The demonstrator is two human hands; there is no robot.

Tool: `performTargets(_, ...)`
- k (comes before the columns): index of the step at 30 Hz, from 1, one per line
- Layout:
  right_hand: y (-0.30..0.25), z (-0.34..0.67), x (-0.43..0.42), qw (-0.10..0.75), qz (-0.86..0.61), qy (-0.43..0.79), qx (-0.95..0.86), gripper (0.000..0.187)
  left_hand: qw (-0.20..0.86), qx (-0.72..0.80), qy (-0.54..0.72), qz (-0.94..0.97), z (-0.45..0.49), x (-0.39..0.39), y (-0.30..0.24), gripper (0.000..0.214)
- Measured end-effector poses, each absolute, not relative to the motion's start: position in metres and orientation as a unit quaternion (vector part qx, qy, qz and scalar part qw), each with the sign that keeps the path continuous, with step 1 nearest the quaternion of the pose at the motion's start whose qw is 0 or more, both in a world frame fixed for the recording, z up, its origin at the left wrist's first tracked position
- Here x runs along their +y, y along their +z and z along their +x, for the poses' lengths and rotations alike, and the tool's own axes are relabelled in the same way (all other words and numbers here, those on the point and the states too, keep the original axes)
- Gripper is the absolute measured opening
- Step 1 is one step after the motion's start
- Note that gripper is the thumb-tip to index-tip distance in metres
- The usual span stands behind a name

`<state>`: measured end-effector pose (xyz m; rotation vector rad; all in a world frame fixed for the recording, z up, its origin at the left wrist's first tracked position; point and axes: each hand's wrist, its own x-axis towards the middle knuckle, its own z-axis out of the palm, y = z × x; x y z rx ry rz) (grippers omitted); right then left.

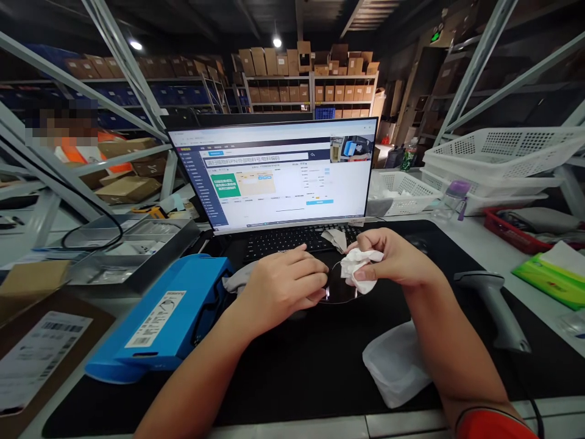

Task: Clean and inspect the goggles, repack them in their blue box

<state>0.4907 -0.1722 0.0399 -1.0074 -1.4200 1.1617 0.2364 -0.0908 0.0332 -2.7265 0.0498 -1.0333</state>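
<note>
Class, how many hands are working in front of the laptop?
2: the left hand grips a clear lens by its edge; the right hand presses a white wipe on it.

Your left hand (281, 283) covers the left rim of the clear round lens (340, 291) with its fingers. The crumpled white tissue (359, 269) pinched in your right hand (395, 259) hides the right rim, so the lens's full outline cannot be told. Both hands screen the front rows of the black laptop keyboard (283, 239). The writing on the bright laptop screen (278, 174) is too small to read. At the front left corner of the tabletop (484, 250), the flat brown cardboard package (41, 350) is cut off by the picture's edge. Your right forearm overlaps the white plastic bag (393, 366).
</note>
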Motion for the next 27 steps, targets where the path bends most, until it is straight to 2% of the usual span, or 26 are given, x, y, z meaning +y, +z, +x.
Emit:
performTargets(9, 0.037, 0.509, -0.167, 0.588, -0.437, 0.424, -0.533, 0.068, 0.092, -0.005, -0.398, -0.913, 0.234, -0.089, 0.036, 0.012)
performTargets(11, 0.037, 0.517, -0.165, 0.63, -0.454, 0.356, -0.52, 0.061, 0.086, -0.019, -0.427, -0.9, 0.233, -0.088, 0.036, 0.011)
performTargets(14, 0.036, 0.521, -0.168, 0.668, -0.518, 0.182, -0.502, 0.044, 0.093, -0.045, -0.459, -0.883, 0.234, -0.085, 0.036, 0.011)
performTargets(17, 0.034, 0.509, -0.18, 0.63, -0.579, 0.026, -0.517, 0.039, 0.117, -0.055, -0.455, -0.881, 0.235, -0.084, 0.034, 0.011)
performTargets(22, 0.033, 0.471, -0.197, 0.552, -0.559, -0.171, -0.595, 0.014, 0.129, -0.061, -0.427, -0.893, 0.235, -0.087, 0.031, 0.01)
performTargets(27, 0.031, 0.448, -0.192, 0.496, -0.474, -0.292, -0.666, 0.034, 0.141, -0.068, -0.423, -0.892, 0.235, -0.09, 0.03, 0.007)
